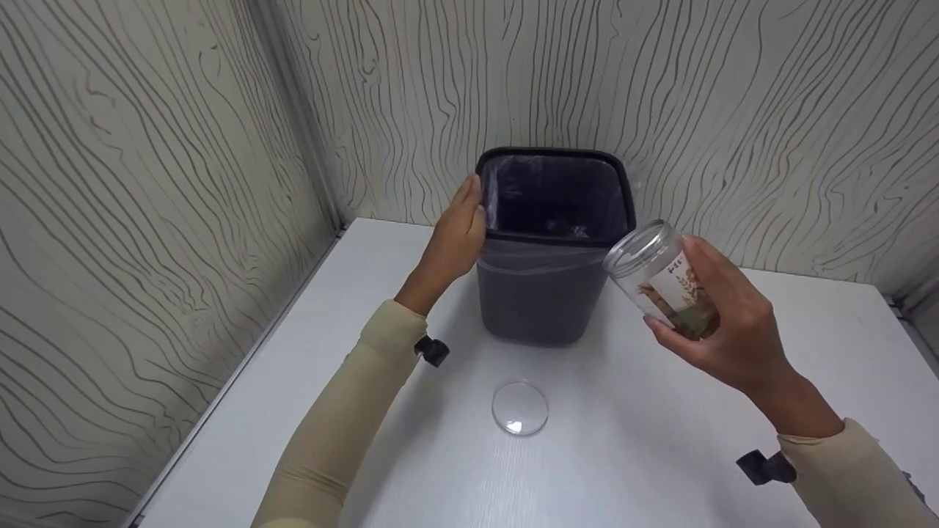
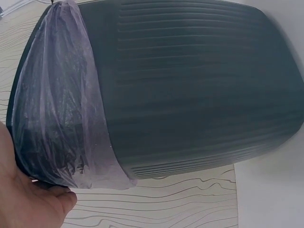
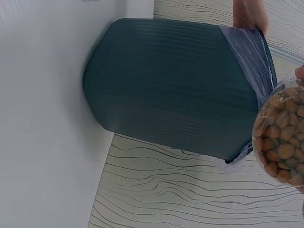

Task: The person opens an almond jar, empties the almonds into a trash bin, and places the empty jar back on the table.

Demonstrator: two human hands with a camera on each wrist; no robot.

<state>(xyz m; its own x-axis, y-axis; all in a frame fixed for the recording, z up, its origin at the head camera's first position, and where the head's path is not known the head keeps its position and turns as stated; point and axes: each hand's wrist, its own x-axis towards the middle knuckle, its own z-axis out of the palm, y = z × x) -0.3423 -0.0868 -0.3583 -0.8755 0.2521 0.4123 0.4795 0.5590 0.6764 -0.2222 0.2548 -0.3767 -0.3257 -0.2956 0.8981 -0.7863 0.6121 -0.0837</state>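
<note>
A dark, open trash bin (image 1: pixel 539 293) stands on the white table, lined with a thin clear bag (image 2: pixel 61 95) folded over its rim. My left hand (image 1: pixel 458 235) grips the bin's rim at its left side. With my right hand (image 1: pixel 733 330) I hold a clear jar (image 1: pixel 645 257) bearing a printed label. It is tilted, its uncovered mouth toward the bin, close to the front right corner of the rim. Almonds (image 3: pixel 285 142) show through the jar's bottom in the right wrist view. Nearer to me, a clear round lid (image 1: pixel 520 408) lies flat on the table.
The white table (image 1: pixel 623 455) carries the bin near its back edge. Behind and to the left rise wall panels (image 1: pixel 440 88) with a dark wavy grain pattern. A small black device (image 1: pixel 433 350) sits at the left wrist, another (image 1: pixel 765 467) at the right.
</note>
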